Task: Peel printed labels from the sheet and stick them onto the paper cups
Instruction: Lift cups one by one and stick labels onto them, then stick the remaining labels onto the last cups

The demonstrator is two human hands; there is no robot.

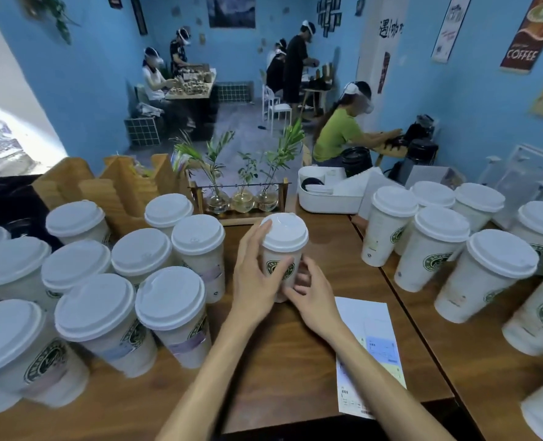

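A white lidded paper cup point(283, 237) with a green round logo stands upright on the wooden table point(264, 361) in the middle. My left hand point(253, 275) wraps its left side. My right hand point(311, 297) presses its fingertips against the cup's lower right side; whether a label lies under them is hidden. The label sheet point(370, 348) lies flat to the right of my right forearm, with pale blue and yellow labels on it. Several cups on the left point(187, 316) carry pale purple labels.
Several more lidded cups point(435, 246) stand on the right. Behind the held cup sit a rack of glass vases with plants point(241, 198), wooden holders point(120, 189) and a white tub point(327, 198). Other people work at tables in the back.
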